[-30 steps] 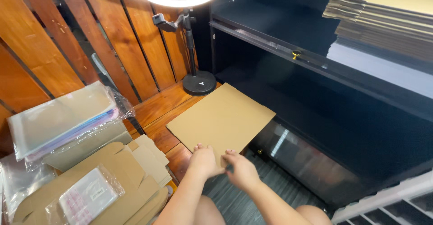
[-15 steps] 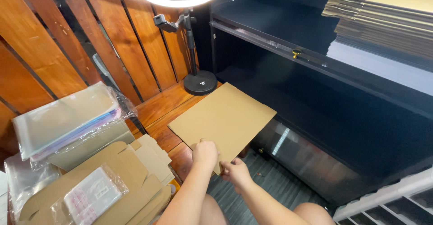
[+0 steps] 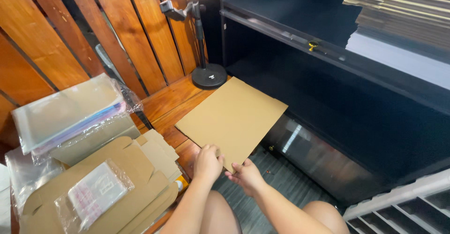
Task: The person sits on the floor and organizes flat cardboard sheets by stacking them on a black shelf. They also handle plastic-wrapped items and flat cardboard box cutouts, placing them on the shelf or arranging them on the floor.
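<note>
I see both hands on the near corner of the cardboard sheet [image 3: 232, 119], which lies flat over the wooden floor [image 3: 171, 100] before the black cabinet [image 3: 375, 121]. My left hand [image 3: 207, 162] curls its fingers over the sheet's edge; my right hand [image 3: 247, 177] pinches the corner from below. Folded boxes [image 3: 126, 177] and plastic bags [image 3: 70, 114] sit to the left, a lamp stand [image 3: 208, 76] beyond.

Your left hand [image 3: 207, 162] now grips the near corner of the flat brown cardboard sheet [image 3: 232, 119] from above, while your right hand [image 3: 247, 176] slips beneath that corner.
</note>
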